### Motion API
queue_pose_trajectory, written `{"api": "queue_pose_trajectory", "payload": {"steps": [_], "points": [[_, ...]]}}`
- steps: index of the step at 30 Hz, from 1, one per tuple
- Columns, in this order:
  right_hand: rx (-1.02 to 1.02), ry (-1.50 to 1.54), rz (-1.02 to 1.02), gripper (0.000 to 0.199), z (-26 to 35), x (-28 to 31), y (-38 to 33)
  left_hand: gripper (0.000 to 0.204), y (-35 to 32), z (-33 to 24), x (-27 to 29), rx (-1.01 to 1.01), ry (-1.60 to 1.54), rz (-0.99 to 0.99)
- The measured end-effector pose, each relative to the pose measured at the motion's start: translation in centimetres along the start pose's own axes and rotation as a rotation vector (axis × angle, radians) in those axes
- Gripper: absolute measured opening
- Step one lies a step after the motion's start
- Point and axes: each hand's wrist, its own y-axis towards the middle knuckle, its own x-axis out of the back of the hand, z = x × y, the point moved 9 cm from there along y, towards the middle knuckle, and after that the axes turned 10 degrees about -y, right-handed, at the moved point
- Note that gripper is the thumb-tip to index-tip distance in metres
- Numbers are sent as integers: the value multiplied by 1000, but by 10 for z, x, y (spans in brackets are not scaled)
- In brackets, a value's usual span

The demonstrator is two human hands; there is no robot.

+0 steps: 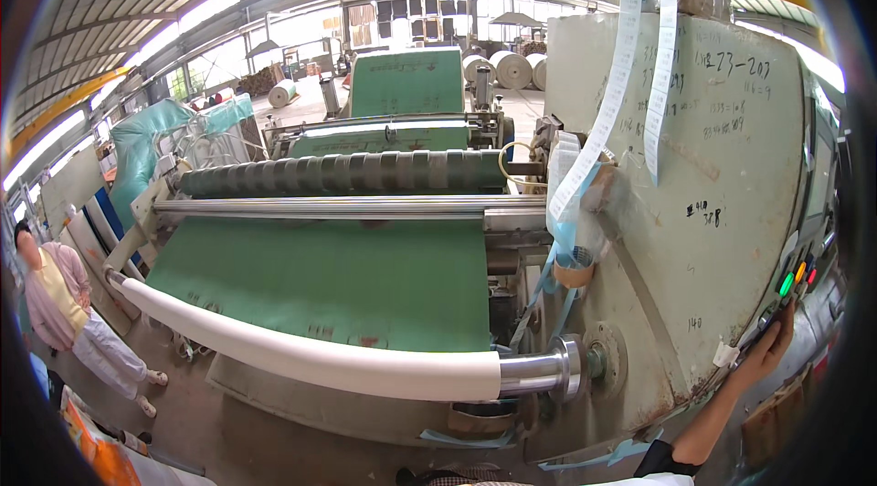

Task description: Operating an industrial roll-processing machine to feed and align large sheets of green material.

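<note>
My right hand [766, 349] reaches up to the control panel [797, 278] on the right side of a large grey machine housing [722, 166]. Its fingers rest against the lower part of the panel, just under a row of green, orange and red buttons. Nothing is held in that hand. My left hand is out of view. A long white roller [301, 353] runs across the front of the machine, ending in a bare metal shaft [544, 372] beside the housing.
Green sheet material [338, 276] stretches over the machine from the back rollers. White paper strips [630, 57] hang over the housing top. A roll of tape [574, 274] hangs by the housing. A person [64, 312] stands at the far left. Large paper rolls [512, 68] sit at the back.
</note>
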Motion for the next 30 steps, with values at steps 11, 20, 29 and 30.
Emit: {"api": "queue_pose_trajectory", "payload": {"steps": [11, 20, 29, 30], "points": [[174, -30, 112, 52, 8, 12, -11, 50, 69, -50, 4, 490, -581, 90], [158, -17, 108, 55, 6, 1, -14, 31, 63, -39, -34, -256, 342, 278], [227, 43, 406, 107, 30, -7, -14, 34, 84, 4, -59, -279, 132, 183], [217, 3, 446, 109, 27, -3, -13, 34, 72, -44, -37, -288, 135, 195]]}}
